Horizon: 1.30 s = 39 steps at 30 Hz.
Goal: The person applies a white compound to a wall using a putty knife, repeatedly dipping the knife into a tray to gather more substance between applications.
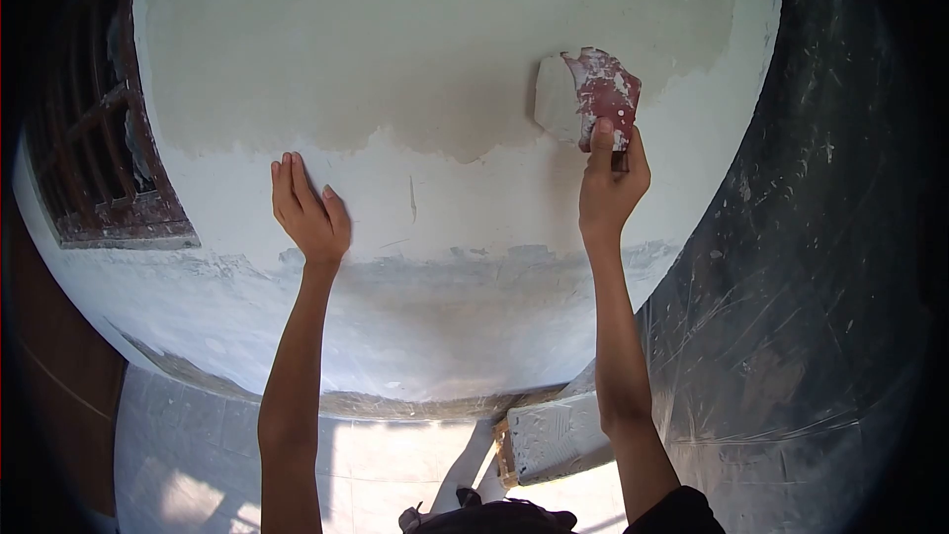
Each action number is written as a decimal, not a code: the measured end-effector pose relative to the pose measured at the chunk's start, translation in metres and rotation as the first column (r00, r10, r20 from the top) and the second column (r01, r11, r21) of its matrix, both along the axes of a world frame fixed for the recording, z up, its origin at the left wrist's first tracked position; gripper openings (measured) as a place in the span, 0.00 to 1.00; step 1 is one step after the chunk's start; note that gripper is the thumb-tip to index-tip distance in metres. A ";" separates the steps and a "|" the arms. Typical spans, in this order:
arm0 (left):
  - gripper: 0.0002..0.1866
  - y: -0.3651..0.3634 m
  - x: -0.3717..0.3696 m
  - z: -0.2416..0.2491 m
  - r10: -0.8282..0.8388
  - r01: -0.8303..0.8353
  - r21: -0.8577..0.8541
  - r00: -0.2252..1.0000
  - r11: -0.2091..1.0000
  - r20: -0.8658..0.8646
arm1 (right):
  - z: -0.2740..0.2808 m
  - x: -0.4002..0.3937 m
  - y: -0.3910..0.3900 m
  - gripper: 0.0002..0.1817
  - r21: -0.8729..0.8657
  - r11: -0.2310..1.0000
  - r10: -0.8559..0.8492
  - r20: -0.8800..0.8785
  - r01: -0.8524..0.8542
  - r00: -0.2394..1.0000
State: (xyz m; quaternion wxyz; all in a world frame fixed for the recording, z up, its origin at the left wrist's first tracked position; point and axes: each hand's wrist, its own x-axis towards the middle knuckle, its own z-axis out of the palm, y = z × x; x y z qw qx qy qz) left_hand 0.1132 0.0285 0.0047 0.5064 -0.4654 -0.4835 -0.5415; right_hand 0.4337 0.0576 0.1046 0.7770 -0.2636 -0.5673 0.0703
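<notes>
In the head view, my right hand (613,193) grips a red putty knife (615,89) by its lower edge, the thumb laid over its face. White smears cover the tool, and a thick pale lump of putty (558,99) sits along its left side, close against the wall (435,208). My left hand (311,213) rests flat on the wall to the left, fingers stretched upward and thumb apart, with nothing in it. Above both hands runs a damp grey-beige coat (425,59) with a ragged lower border; whiter, drier surface lies below it.
A dark barred window (99,129) is set in the wall at the left. On the right hangs black plastic sheeting (791,287). Below, a putty-smeared board or box (554,438) stands near the wall's foot on the sunlit floor (386,455).
</notes>
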 end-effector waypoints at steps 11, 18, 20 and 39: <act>0.29 0.000 -0.001 0.000 -0.018 0.019 0.028 1.000 0.999 -0.005 | -0.002 0.005 0.026 0.13 0.002 0.990 -0.142 0.030 0.142 0.989; 0.29 0.000 0.000 -0.001 -0.007 0.007 0.026 1.000 1.000 0.000 | -0.003 -0.014 0.010 0.11 -0.099 0.914 0.398 0.031 -0.394 0.917; 0.29 0.000 0.001 -0.001 -0.014 0.014 0.028 1.000 1.000 -0.004 | -0.007 -0.046 0.005 0.10 -0.077 0.959 0.282 0.255 -0.271 0.925; 0.29 -0.002 0.001 -0.002 -0.020 0.020 0.017 1.000 1.000 -0.001 | 0.015 -0.072 0.006 0.11 0.037 0.997 0.051 0.349 -0.068 0.936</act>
